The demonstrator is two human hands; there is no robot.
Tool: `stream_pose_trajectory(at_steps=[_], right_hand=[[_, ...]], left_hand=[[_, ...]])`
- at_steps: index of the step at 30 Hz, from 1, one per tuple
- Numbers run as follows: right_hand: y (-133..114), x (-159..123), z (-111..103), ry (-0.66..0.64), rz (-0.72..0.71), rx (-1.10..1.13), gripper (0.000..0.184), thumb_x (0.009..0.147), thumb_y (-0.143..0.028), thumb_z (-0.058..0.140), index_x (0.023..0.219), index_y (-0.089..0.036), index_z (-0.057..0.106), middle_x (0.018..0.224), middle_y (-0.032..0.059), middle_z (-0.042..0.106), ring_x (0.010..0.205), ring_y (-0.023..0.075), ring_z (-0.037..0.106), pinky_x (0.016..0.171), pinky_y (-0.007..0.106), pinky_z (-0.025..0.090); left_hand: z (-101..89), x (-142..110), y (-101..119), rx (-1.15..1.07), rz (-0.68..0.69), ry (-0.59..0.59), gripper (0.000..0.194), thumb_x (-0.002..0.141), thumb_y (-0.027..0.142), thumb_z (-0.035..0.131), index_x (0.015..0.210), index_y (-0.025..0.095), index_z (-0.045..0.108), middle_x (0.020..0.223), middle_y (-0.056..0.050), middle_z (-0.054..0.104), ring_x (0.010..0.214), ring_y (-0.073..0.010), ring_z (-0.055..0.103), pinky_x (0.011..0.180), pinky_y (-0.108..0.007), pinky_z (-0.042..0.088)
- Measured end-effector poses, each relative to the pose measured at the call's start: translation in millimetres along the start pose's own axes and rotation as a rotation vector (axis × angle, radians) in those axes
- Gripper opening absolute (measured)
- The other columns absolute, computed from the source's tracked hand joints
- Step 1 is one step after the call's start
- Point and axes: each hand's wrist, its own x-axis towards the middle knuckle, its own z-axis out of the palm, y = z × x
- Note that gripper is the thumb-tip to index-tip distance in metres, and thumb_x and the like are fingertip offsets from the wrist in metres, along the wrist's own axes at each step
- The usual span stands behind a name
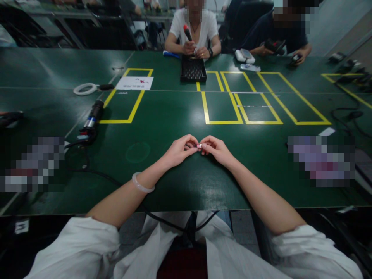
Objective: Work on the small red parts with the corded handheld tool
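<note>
Both of my hands meet over the green table (180,178), fingertips nearly touching. Between them is a small part (199,146), pinkish with a shiny silver end, too small to name. My left hand (180,151) pinches its left side between thumb and fingers. On the silver end, the fingers of my right hand (217,150) are closed in a pinch. Fingertips cover much of the part. A pale bangle (142,185) circles my left wrist.
Yellow tape outlines (223,123) mark the table ahead. A printed sheet (133,83), a white cable coil (84,89) and a dark cylindrical tool (92,118) lie left. Across the table, a person works over a black tray (193,79); another person sits to the right. Blurred-out items lie at both sides.
</note>
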Motion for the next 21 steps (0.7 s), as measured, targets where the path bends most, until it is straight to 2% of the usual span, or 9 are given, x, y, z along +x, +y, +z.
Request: stream_pose_trajectory(at_steps=[5,13,21], right_hand=[[0.5,0.0,0.9,0.008,-0.037,-0.002,0.034,0.079,-0.047,0.075,0.091,-0.018,0.062,0.08,0.0015,0.065,0.066,0.0114,0.06,0.063,0.026,0.05],[4.9,-1.4,1.0,0.015,-0.12,-0.14,0.031,0.081,-0.04,0.072,0.1,-0.02,0.058,0.094,0.0027,0.065,0.066,0.0099,0.055,0.058,0.024,0.044],[-3.8,-2.7,2.7,0.008,-0.15,-0.245,0.024,0.083,-0.035,0.069,0.099,-0.021,0.06,0.086,0.0015,0.064,0.069,0.0129,0.057,0.059,0.026,0.045]], left_hand=[[1.3,0.0,-3.5,-0.016,-0.03,-0.003,0.027,0.082,0.029,0.069,0.103,0.015,0.059,0.095,-0.005,0.065,0.082,-0.0133,0.063,0.076,-0.027,0.05],[0.6,0.4,-3.2,0.042,0.044,0.035,0.017,0.084,0.024,0.065,0.098,0.015,0.059,0.094,-0.004,0.065,0.081,-0.0127,0.063,0.075,-0.026,0.051],[0.7,-0.4,-4.5,0.112,0.078,0.054,0.015,0.085,0.025,0.064,0.096,0.016,0.059,0.098,-0.006,0.064,0.085,-0.0147,0.063,0.078,-0.029,0.052]])
